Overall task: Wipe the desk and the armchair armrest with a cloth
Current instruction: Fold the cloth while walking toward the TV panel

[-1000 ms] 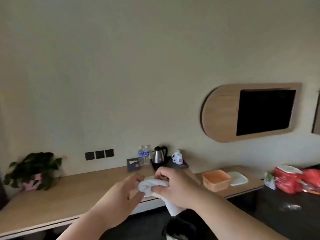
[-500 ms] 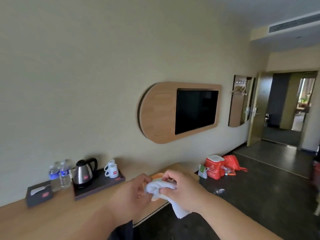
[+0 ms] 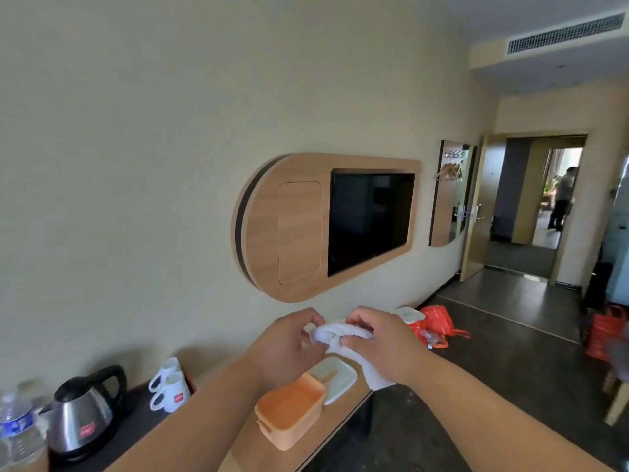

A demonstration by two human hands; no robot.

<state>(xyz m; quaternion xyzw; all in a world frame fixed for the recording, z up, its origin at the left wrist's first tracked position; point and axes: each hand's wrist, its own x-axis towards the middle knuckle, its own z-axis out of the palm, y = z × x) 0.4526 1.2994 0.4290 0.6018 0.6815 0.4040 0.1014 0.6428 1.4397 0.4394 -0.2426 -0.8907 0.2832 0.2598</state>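
A white cloth (image 3: pixel 337 335), bunched and twisted, is held up in front of me above the right end of the wooden desk (image 3: pixel 343 408). My left hand (image 3: pixel 284 349) pinches its left end. My right hand (image 3: pixel 384 345) is closed around its right part, and a tail of cloth hangs down below that hand. Both hands are in the air, well above the desk top. A pale wooden chair part (image 3: pixel 617 400) shows at the right edge; no armrest can be made out.
On the desk stand an orange tub (image 3: pixel 289 412), a white lid (image 3: pixel 335 379), two white mugs (image 3: pixel 168 386), a steel kettle (image 3: pixel 81 410) on a dark tray and water bottles (image 3: pixel 18 427). Orange bags (image 3: pixel 437 323) lie on the dark floor. A wall television (image 3: pixel 369 218) hangs above; a person stands beyond the open doorway.
My view has swung right along the desk toward the doorway; the plant and the desk's left end have left the frame. Both hands have kept hold of the cloth, twisting it tighter.
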